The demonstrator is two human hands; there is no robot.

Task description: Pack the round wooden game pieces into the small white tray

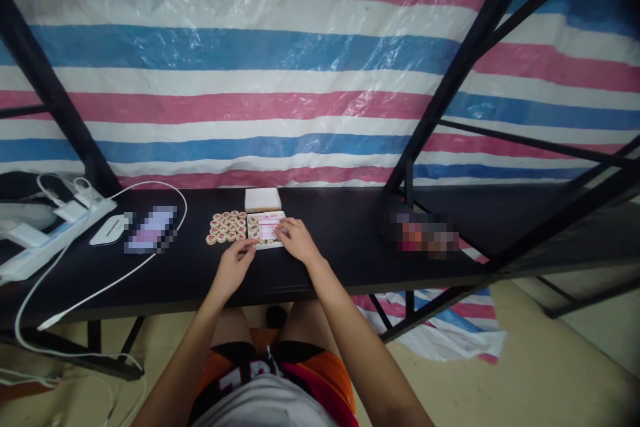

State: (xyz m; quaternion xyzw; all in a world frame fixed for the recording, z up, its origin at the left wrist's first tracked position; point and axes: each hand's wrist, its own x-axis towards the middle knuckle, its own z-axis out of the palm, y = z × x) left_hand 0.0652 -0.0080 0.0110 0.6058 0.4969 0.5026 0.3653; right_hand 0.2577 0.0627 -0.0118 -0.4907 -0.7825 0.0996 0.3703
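A white box (267,244) lies on the black table, holding a folded sheet with red lines (269,227) and several round chess pieces along its left and near sides. My left hand (237,263) is at the box's near left corner, thumb and fingers pinched; what they hold, if anything, is too small to name. Over the right side of the box is my right hand (296,240), its fingers bent together at the edge; their tips' contents cannot be made out. Left of the box, more round pieces with red characters (226,225) lie in rows.
Behind the box sits an open white lid (263,199). To the left are a blurred phone (151,230), a white flat device (109,229), a cable and a power strip (55,233). A blurred dark item (424,235) lies right, near black frame bars.
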